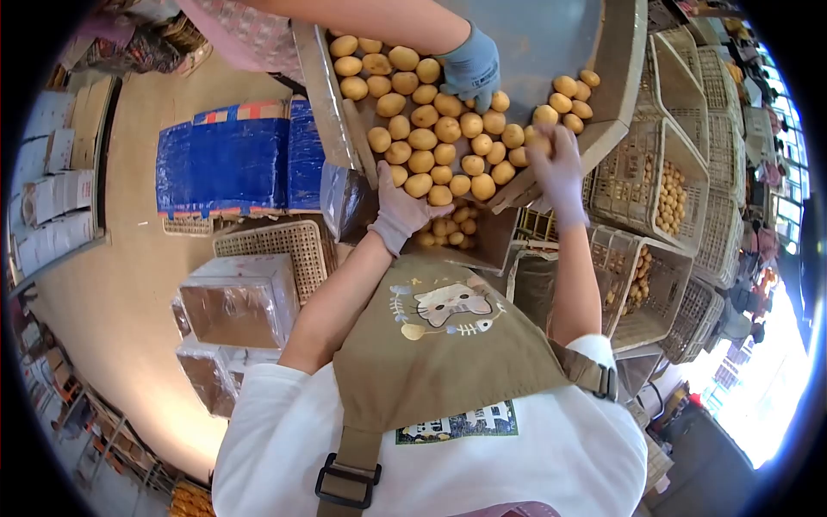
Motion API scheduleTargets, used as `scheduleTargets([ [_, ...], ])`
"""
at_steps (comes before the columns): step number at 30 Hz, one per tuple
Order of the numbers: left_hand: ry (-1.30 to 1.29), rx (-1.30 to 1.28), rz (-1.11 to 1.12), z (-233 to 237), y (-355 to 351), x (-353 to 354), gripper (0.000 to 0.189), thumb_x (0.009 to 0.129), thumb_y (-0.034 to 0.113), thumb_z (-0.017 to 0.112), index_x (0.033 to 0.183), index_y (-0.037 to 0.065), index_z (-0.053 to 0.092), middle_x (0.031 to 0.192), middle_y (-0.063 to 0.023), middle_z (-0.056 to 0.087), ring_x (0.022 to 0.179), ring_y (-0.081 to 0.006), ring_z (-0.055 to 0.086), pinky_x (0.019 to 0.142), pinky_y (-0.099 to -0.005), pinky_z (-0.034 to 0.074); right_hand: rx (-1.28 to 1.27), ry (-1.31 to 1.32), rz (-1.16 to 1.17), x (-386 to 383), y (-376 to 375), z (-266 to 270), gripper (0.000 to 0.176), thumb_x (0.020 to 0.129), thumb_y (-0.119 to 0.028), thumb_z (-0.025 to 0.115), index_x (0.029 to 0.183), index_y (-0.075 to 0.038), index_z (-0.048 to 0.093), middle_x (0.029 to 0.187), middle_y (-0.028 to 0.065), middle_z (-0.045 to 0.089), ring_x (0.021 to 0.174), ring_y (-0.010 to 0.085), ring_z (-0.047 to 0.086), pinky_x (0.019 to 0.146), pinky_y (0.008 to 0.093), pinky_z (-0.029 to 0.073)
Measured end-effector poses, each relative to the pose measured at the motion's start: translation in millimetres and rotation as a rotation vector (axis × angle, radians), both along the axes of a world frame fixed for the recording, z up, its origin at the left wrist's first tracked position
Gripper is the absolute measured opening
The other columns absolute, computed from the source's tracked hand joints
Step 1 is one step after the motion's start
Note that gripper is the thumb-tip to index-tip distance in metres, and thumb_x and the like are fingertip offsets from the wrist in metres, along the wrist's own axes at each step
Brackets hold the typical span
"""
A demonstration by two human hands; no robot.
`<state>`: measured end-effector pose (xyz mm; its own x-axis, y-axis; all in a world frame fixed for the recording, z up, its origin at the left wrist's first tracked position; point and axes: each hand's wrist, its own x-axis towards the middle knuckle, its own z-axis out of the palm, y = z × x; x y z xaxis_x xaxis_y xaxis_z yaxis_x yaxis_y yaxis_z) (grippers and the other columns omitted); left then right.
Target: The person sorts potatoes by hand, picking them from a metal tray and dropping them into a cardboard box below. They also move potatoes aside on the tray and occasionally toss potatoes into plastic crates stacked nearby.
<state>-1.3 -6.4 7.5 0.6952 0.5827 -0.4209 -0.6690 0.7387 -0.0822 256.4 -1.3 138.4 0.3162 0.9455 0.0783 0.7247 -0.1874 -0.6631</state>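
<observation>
1. Many potatoes [447,130] lie in the tray [551,34], crowding its near end.
2. Left hand [403,209]: spread wide there, nothing visibly gripped; loose cupping should guide without squeezing.
3. Right hand [558,168]: curled at potatoes, blurred, grip uncertain; light fingertips would likely avoid bruising.

Spreads out as a smooth tray [551,39], walled by worn boards [622,73] along left and right and narrowing to an opening at the near edge. Bears potatoes [447,130] directly on it, mostly in one loose layer, many touching, from the left wall across the middle and down to the opening. Carries a smaller group near the right wall and shows grey-blue surface toward the far end.
</observation>
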Motion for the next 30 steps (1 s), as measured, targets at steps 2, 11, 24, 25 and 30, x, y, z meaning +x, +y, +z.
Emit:
scheduleTargets([
  [2,0.043,-0.038,0.016,9,1,0,0.087,0.091,0.077,0.029,0.157,0.02,0.023,0.163,-0.0093,0.024,0.148,-0.0417,0.023,0.106,-0.0773,0.025,-0.006,-0.145,0.175,12,-69,6,0.03,0.079,-0.012,0.067,0.108,-0.009,0.065,0.097,0.0153,0.058,0.092,0.0339,0.061,0.084,0.0403,0.051],
  [11,-0.074,-0.015,0.023,0,2,1,0.085,0.092,0.072,0.035,0.157,0.019,0.024,0.162,-0.0105,0.024,0.148,-0.0405,0.023,0.107,-0.078,0.023,-0.28,-0.063,-0.096,-21,-131,20,0.027,0.09,-0.015,0.063,0.116,-0.011,0.068,0.101,0.0132,0.068,0.086,0.0303,0.068,0.078,0.0395,0.054],
  [24,0.024,-0.102,-0.05,-9,1,-2,0.1,0.082,0.087,0.037,0.157,0.023,0.022,0.162,-0.0086,0.027,0.147,-0.0392,0.028,0.106,-0.0767,0.026,-0.064,-0.412,0.485,-101,4,-47,0.03,0.086,-0.024,0.063,0.115,-0.015,0.063,0.112,0.0099,0.064,0.095,0.0306,0.065,0.084,0.0449,0.047],
  [25,-0.005,-0.145,-0.053,-9,2,-1,0.101,0.081,0.087,0.038,0.158,0.023,0.022,0.162,-0.0085,0.027,0.147,-0.0391,0.027,0.107,-0.0761,0.026,-0.121,-0.407,0.554,-98,-3,-47,0.033,0.086,-0.024,0.064,0.117,-0.016,0.063,0.114,0.01,0.064,0.096,0.0298,0.065,0.086,0.0461,0.046],
  [30,0.119,-0.085,-0.058,-1,0,-7,0.075,0.095,0.066,0.039,0.154,0.019,0.032,0.158,-0.0063,0.035,0.142,-0.0324,0.036,0.115,-0.0607,0.025,-0.158,-0.458,0.381,-93,-12,-52,0.032,0.085,-0.027,0.065,0.116,-0.019,0.066,0.122,0.0095,0.063,0.106,0.0293,0.062,0.095,0.0497,0.042],
])
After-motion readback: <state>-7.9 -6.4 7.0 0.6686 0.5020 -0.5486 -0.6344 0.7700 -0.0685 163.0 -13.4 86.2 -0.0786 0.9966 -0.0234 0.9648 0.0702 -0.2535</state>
